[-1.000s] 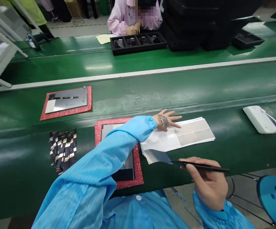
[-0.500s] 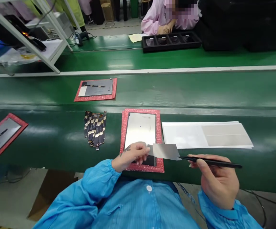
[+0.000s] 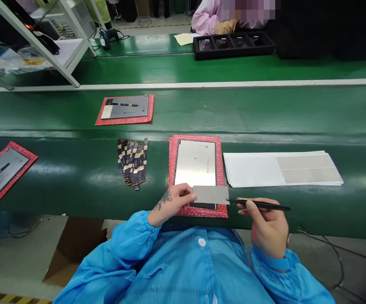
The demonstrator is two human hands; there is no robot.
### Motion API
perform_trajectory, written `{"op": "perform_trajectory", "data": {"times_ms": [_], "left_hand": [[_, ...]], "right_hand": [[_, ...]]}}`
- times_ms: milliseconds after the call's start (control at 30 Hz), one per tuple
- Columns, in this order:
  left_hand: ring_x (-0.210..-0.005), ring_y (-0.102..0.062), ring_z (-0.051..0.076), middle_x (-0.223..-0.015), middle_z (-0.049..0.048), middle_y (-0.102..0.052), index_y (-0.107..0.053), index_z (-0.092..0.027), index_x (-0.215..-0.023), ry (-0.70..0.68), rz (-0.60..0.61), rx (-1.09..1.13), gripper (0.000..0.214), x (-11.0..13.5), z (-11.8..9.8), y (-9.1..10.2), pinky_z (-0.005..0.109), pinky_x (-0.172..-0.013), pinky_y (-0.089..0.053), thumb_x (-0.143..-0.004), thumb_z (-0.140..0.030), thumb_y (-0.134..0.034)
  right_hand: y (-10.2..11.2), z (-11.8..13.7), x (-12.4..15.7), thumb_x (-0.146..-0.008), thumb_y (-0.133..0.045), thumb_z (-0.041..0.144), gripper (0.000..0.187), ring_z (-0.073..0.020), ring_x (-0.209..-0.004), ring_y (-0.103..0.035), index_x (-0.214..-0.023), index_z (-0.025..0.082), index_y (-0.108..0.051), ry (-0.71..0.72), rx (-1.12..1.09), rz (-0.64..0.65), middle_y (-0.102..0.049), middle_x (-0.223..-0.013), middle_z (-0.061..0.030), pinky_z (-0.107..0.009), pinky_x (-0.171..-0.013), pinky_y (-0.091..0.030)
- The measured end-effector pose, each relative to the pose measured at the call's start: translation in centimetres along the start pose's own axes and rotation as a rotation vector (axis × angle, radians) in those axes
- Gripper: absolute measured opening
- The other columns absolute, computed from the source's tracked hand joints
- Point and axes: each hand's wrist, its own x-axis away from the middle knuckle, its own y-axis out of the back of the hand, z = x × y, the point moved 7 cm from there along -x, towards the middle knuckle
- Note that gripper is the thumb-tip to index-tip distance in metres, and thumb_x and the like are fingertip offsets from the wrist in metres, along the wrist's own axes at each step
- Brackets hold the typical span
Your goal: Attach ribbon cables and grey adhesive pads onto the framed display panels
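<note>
Between my two hands a thin grey rectangular sheet (image 3: 210, 194) is stretched level over the lower end of a silver display panel (image 3: 195, 164). My left hand (image 3: 177, 202) pinches the sheet's left end. A pair of black tweezers (image 3: 265, 205) sits in the fingers of my right hand (image 3: 269, 226), and its tips meet the sheet's right edge. The panel lies on red bubble-wrap pouches (image 3: 221, 169). I cannot tell whether the sheet touches the panel.
White backing sheets (image 3: 252, 169) with grey pieces lie to the right. Dark flex cables (image 3: 134, 162) are piled left. Panels on red pouches rest at far left (image 3: 5, 177) and behind (image 3: 126, 107). Across the bench a person in pink sits by a black tray (image 3: 233, 45).
My right hand and the tweezers have moved left, and the grey sheet now lies straighter across the panel's lower end. The camera view has shifted slightly.
</note>
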Motion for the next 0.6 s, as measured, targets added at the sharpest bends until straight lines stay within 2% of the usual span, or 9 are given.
{"op": "perform_trajectory", "data": {"times_ms": [100,233,400,600], "left_hand": [[-0.053,-0.043,0.010,-0.058,-0.0033,-0.051,-0.055,-0.018,-0.063,-0.033,-0.066,-0.186,0.028,0.1,0.1,1.1,0.024,-0.051,-0.036,-0.072,-0.039,-0.072],[-0.058,-0.045,0.012,-0.058,-0.0022,-0.052,-0.054,-0.018,-0.061,-0.029,-0.110,-0.405,0.024,0.2,0.7,1.7,0.025,-0.055,-0.037,-0.075,-0.034,-0.064],[-0.054,-0.044,0.012,-0.054,-0.0036,-0.050,-0.054,-0.019,-0.062,0.002,-0.143,-0.584,0.023,0.2,1.2,1.7,0.024,-0.052,-0.030,-0.076,-0.037,-0.058],[-0.049,-0.042,0.011,-0.050,-0.0040,-0.046,-0.051,-0.020,-0.060,-0.037,-0.164,-0.712,0.024,0.4,0.6,1.2,0.024,-0.051,-0.030,-0.080,-0.033,-0.056]], "right_hand": [[-0.4,-3.5,1.1,-0.058,-0.091,0.053,0.049,-0.0185,-0.053,-0.070,-0.079,0.020,-0.062,-0.154,-0.065,-0.045,-0.071,-0.065,0.0000,-0.024,-0.041,-0.059],[-0.6,-6.1,2.7,-0.058,-0.090,0.055,0.051,-0.0188,-0.053,-0.070,-0.080,0.021,-0.060,-0.233,-0.079,-0.074,-0.068,-0.063,0.0026,-0.025,-0.040,-0.060],[-0.3,-6.9,3.5,-0.058,-0.089,0.057,0.052,-0.0196,-0.060,-0.072,-0.082,0.021,-0.059,-0.289,-0.084,-0.114,-0.070,-0.067,0.0021,-0.027,-0.044,-0.062],[-0.4,-6.9,3.7,-0.058,-0.087,0.059,0.053,-0.0202,-0.065,-0.073,-0.083,0.022,-0.058,-0.334,-0.081,-0.128,-0.070,-0.069,0.0012,-0.027,-0.046,-0.062]]}}
